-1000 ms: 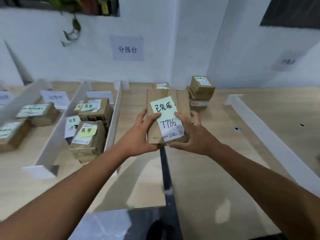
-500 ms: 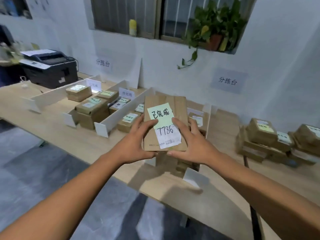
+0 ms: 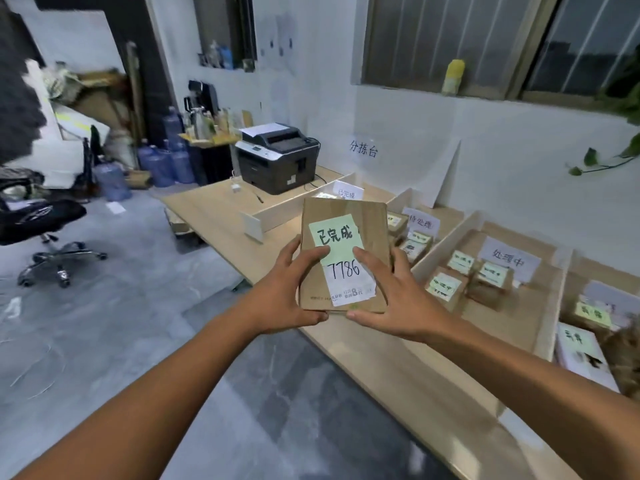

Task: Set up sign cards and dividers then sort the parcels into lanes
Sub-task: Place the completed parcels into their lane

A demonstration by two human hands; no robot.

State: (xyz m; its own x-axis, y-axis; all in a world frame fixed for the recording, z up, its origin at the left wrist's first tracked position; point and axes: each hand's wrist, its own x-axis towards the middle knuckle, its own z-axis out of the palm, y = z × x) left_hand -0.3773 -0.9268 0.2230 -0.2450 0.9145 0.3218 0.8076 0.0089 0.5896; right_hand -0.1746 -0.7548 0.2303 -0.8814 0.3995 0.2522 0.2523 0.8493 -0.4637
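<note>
We stand at a long wooden tabletop [image 3: 221, 202] against a white wall under a window, with a printer [image 3: 277, 157] at its far end and an office chair [image 3: 38, 220] on the grey floor to our left. Dividers [image 3: 291, 206] split the surface into lanes, each with a sign card [image 3: 347, 192], and sorted parcels [image 3: 446, 289] lie in the lanes to our right.

The parcel [image 3: 375, 237] in hand is a flat cardboard box held upright in the air, above the tabletop's near edge and in front of the far-left lane. It carries a green note [image 3: 337, 237] whose characters match that lane's card. It looks stiff and probably light. The paper slips on its face could slide or peel, so its cardboard edges and back are the safer hold.

Our left hand [image 3: 287, 296] clasps the left edge, thumb across the note and fingers behind. Our right hand [image 3: 398, 299] cradles the lower right corner, thumb on the face and fingers spread. Both arms reach forward, nearly straight. The parcel hides most of that lane, so we cannot tell how full it is.
</note>
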